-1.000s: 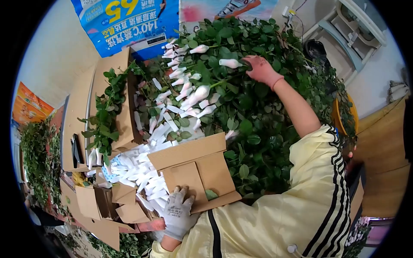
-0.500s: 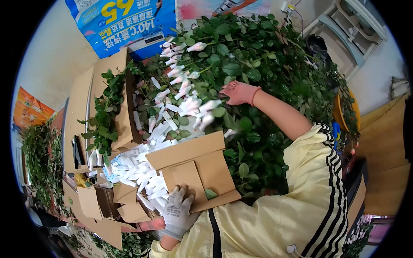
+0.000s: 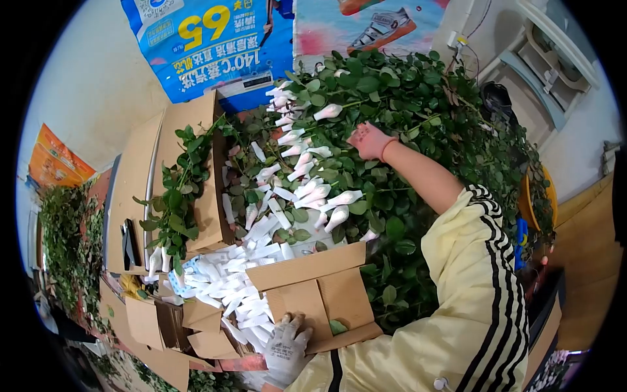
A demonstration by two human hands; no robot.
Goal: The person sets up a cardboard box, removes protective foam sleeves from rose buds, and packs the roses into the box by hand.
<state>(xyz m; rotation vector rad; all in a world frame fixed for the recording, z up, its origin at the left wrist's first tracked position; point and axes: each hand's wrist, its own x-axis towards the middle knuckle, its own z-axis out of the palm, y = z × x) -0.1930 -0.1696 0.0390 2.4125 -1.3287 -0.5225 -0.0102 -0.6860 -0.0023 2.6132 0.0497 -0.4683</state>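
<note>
My right hand (image 3: 371, 141), in a pink glove, is among the leafy stems of the rose pile (image 3: 418, 98). Its fingers are curled, and leaves hide what they hold, if anything. Left of it, rose buds (image 3: 312, 193) in white net sleeves lie in a row, heads toward the left. My left hand (image 3: 286, 346), in a grey-white glove, lies with fingers spread on a folded cardboard piece (image 3: 349, 297). A single leaf (image 3: 337, 326) rests on that cardboard. Beside it is a heap of loose white sleeves (image 3: 245, 291).
An upright cardboard sheet (image 3: 208, 170) stands at the left with leafy stems against it. A black stapler-like tool (image 3: 129, 245) lies near it. Cut cardboard boxes (image 3: 147, 320) sit at lower left. At right are a yellow basin (image 3: 545, 199) and a folded white chair (image 3: 542, 72).
The view has shifted, so the scene sits lower and further right. The front rose buds, blurred before, now lie still. My right hand is further back from them; my left stays on the cardboard.
</note>
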